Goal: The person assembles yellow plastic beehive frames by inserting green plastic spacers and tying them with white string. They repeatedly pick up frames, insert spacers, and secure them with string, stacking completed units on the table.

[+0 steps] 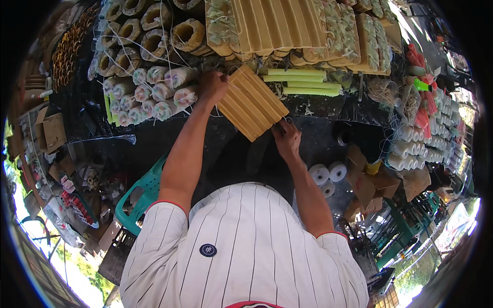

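A ribbed brown panel (252, 102) with long parallel ridges is held at a slant between my hands, in front of the table's near edge. My left hand (213, 86) is closed at its upper left edge, where a thin pale string passes by the fingers; whether the string is pinched too I cannot tell. At the lower right corner, my right hand (288, 139) grips the panel, fingers partly hidden. Near my left hand lie stacked rolls in clear plastic wrap (179, 77). Right of the panel rest yellow-green sticks (303, 79).
Thick hollow brown tubes (154, 43) and a larger ribbed brown block (280, 25) are piled at the back. A green plastic chair (134, 200) stands at left. White spools (319, 174) and cardboard boxes (367, 187) sit low at right, below more white rolls (411, 149).
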Available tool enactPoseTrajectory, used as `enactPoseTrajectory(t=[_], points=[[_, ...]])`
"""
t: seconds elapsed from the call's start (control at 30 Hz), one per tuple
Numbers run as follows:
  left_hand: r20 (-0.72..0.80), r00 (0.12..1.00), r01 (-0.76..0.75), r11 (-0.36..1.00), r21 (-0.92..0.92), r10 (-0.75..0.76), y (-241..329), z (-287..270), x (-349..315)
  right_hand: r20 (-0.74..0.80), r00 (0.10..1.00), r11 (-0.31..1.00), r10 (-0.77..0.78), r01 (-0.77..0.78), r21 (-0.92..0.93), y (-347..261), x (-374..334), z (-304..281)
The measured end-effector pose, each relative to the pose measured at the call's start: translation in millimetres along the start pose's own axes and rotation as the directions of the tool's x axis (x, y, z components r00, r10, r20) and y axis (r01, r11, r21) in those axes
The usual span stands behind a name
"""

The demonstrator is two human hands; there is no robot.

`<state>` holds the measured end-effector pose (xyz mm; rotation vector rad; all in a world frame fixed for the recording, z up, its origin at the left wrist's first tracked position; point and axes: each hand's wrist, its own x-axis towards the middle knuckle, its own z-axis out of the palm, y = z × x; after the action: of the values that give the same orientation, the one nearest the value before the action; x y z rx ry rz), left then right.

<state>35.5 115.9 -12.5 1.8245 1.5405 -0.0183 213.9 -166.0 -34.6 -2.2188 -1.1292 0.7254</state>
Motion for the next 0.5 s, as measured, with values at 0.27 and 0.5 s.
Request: enactPoseTrajectory(t=[0.27, 0.5], points=[[-0.040, 0.999, 0.005, 0.982, -0.186, -0.012, -13, 10, 21, -0.107, 0.993, 0.997, -0.052, 0.057, 0.047, 0, 12, 6], [-0.014, 0.998, 0.060, 0.950, -0.307, -0.067, -7, 12, 27, -0.066, 0.997, 0.999, -0.031, 0.033, 0.030, 2, 10, 4]])
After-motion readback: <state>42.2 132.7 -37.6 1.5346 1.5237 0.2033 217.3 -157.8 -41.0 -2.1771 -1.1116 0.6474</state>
